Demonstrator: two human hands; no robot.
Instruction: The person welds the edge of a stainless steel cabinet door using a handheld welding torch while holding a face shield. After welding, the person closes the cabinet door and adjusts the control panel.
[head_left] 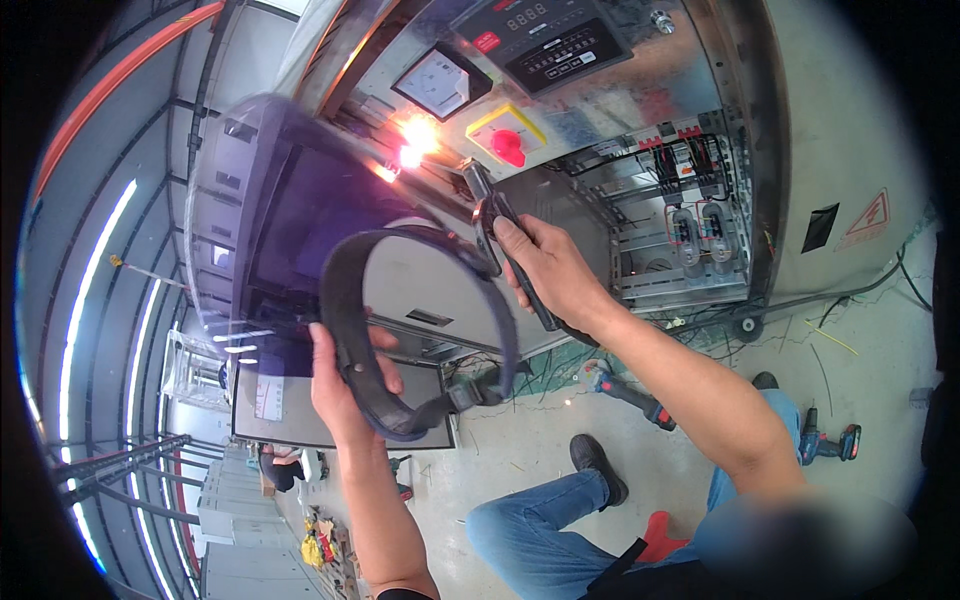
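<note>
Head view: the left hand [348,395] has its thumb and fingers closed around a dark headband [345,300], thumb on the outer side, other fingertips inside the loop; beyond those fingertips, up and to the left, spreads a violet-tinted visor [285,200], its see-through surface tilted before a metal cabinet [650,85]; the right hand [553,265] is clenched about a black-handled clamp tool [488,212], thumb laid along the handle, metal head reaching up past the fingers; the tool's lower end sticks out below the palm; up and left of the right fingers, past the metal head, a bright orange-white glow [418,135] flares near the visor's edge; just above these fingers is a red knob [508,147] on a yellow plate [482,128], with a square dial gauge [441,82] farther up and left and a dark control panel [545,45] straight above; to their right, an open compartment [680,265] shows wiring and small breakers; well below the right fingers, on the floor, lie a power tool [630,395] and, farther right, a cordless drill [830,443]; blue jeans [540,530] and a dark shoe [598,470] appear below both hands.
</note>
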